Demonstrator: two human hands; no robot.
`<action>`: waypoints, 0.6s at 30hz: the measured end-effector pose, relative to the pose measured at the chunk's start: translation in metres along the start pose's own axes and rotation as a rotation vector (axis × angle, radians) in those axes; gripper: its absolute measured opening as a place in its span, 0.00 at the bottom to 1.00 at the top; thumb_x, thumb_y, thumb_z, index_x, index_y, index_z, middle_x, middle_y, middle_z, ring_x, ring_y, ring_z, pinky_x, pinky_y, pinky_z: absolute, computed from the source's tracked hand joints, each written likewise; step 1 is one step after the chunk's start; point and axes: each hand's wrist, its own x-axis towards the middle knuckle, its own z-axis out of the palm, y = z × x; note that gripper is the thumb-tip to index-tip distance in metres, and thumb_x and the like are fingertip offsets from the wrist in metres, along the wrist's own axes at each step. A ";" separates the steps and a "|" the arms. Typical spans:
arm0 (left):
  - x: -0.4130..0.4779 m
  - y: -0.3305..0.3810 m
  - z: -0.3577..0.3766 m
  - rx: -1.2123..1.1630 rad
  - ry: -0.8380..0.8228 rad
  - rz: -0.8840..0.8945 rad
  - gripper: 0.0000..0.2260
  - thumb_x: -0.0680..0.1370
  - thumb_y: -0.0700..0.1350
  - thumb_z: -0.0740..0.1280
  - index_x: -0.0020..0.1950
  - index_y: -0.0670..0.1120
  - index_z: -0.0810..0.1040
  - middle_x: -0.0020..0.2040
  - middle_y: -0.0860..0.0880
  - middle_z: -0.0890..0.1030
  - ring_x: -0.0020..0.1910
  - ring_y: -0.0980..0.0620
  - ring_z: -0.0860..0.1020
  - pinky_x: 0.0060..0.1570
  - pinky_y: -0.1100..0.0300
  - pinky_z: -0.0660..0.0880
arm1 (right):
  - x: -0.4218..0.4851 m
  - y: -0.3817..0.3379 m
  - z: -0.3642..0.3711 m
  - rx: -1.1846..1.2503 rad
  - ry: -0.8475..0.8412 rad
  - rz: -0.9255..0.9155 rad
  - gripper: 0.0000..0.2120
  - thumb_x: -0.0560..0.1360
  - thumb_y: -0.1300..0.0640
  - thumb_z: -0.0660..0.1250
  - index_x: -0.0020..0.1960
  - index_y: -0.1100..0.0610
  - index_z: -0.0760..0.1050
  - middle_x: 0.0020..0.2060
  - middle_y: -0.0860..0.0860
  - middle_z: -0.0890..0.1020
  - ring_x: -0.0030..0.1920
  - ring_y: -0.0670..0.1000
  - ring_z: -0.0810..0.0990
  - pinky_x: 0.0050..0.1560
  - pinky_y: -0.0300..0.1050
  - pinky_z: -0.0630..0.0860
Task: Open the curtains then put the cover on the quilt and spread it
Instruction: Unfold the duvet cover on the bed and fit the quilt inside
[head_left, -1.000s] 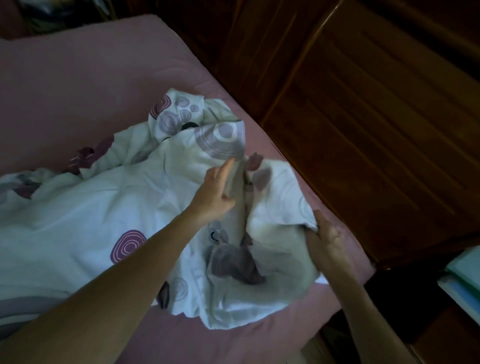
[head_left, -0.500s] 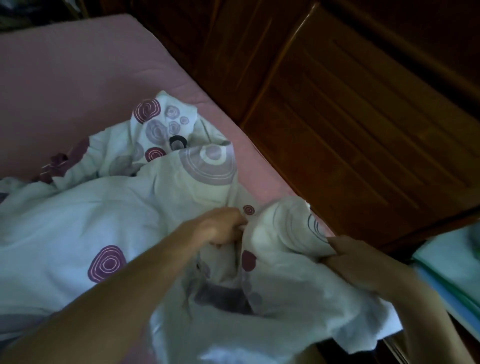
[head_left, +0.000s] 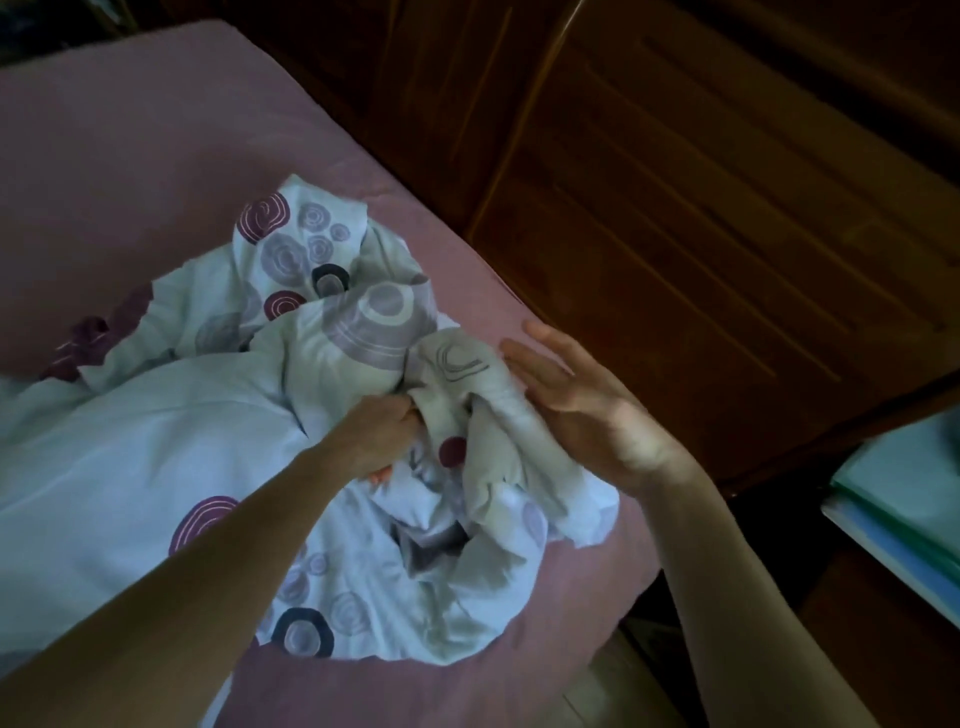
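Note:
A white quilt cover (head_left: 156, 441) printed with purple and grey rings lies bunched on the pink bed (head_left: 130, 156), near its right corner. My left hand (head_left: 382, 434) is curled into the folds at the middle of the bundle and grips the fabric. A rolled corner of the cover (head_left: 457, 364) stands up just beyond it. My right hand (head_left: 576, 400) hovers flat beside that corner with fingers straight, holding nothing. The quilt inside the cover is not visible as a separate thing.
A dark wooden cabinet (head_left: 701, 182) with panelled doors runs along the bed's right side. Light blue and green folded items (head_left: 904, 499) sit at the right edge. A strip of floor (head_left: 613, 691) shows below the bed corner.
My right hand has let go of the cover's corner and opened flat beside it. My left hand stays curled in the fabric; the bundle has settled lower on the bed.

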 end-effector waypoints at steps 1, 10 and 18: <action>0.002 -0.005 -0.001 -0.003 0.047 -0.006 0.12 0.81 0.44 0.57 0.53 0.38 0.77 0.46 0.39 0.82 0.38 0.43 0.79 0.40 0.54 0.74 | -0.013 0.010 -0.008 -0.199 0.080 -0.039 0.29 0.74 0.65 0.63 0.72 0.48 0.64 0.70 0.47 0.71 0.67 0.43 0.72 0.59 0.38 0.76; -0.003 0.014 0.005 0.233 0.229 0.063 0.12 0.80 0.42 0.57 0.52 0.37 0.77 0.49 0.35 0.80 0.49 0.36 0.78 0.48 0.49 0.74 | -0.032 0.130 0.011 -0.701 0.545 -0.009 0.40 0.71 0.59 0.74 0.76 0.54 0.54 0.70 0.45 0.64 0.66 0.43 0.68 0.62 0.28 0.67; -0.019 0.038 0.011 0.404 0.339 0.130 0.11 0.79 0.45 0.59 0.52 0.39 0.77 0.46 0.35 0.81 0.45 0.36 0.80 0.42 0.50 0.74 | 0.006 0.079 0.047 -0.567 0.640 -0.008 0.21 0.73 0.58 0.67 0.63 0.45 0.68 0.48 0.49 0.80 0.49 0.53 0.78 0.49 0.41 0.73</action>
